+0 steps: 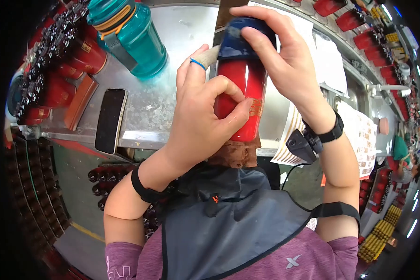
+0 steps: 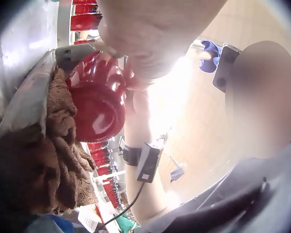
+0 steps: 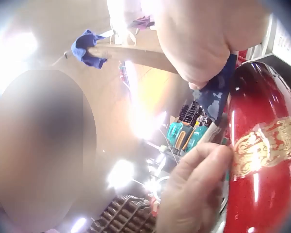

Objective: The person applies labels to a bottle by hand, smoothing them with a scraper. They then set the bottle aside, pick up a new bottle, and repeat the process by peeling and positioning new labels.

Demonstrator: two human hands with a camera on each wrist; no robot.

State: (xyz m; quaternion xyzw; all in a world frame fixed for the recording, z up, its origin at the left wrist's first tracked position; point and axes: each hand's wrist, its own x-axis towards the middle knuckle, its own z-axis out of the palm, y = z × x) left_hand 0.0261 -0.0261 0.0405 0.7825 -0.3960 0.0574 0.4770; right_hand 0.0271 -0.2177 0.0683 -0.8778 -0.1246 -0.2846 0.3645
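Observation:
A glossy red vase (image 1: 238, 81) with a gold pattern (image 3: 266, 148) lies lengthwise before me, its near end over a brown cloth (image 1: 233, 156) at the table edge. My right hand (image 1: 289, 58) grips a dark blue cloth (image 1: 240, 44) with pale patches, which covers the vase's far end. At the vase's left side is my left hand (image 1: 198, 105), thumb and index fingertips together right at the gold pattern. One of its other fingers wears a beige finger cover (image 1: 209, 57) with a blue band. The vase's underside is hidden in the head view; its ridged end (image 2: 99, 114) shows in the left wrist view.
Left on the metal table (image 1: 147, 105) are a teal water bottle (image 1: 137, 44), a phone (image 1: 111, 120) and a brown case (image 1: 80, 102). Red vessels (image 1: 86, 56) crowd the far left. Printed sheets (image 1: 359, 133) and a tap (image 1: 389, 87) are at the right.

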